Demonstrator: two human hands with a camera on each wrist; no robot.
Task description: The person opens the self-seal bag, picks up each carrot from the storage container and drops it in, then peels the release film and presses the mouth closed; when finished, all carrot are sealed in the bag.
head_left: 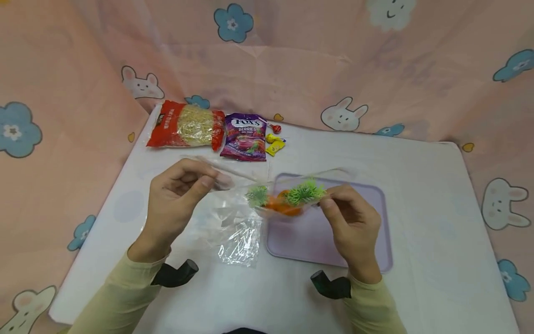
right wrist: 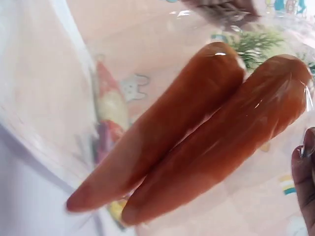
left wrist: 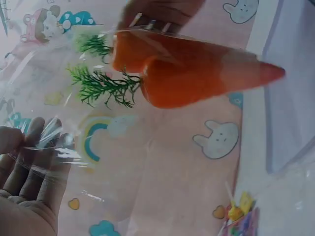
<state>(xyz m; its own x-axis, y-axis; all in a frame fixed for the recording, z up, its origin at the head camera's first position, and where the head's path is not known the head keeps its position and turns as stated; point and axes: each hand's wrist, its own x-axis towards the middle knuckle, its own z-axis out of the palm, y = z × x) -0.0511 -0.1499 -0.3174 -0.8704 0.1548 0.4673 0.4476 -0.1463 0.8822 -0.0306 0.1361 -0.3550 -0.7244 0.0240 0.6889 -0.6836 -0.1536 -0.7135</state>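
Two orange carrots with feathery green tops lie inside a clear plastic bag. Both hands hold this bag up over the table, its mouth spread between them in the head view. My left hand pinches one side of the film between thumb and fingers. On the other side, my right hand pinches the bag close beside the green leaves. In the right wrist view the carrots hang side by side, tips toward the lower left. Part of the purple tray shows beneath the bag.
Crinkled clear plastic lies left of the tray. Along the back stand a red noodle packet and a purple candy bag. Yellow wrapped candies and a red lollipop are beside them. Patterned cloth rises behind the table.
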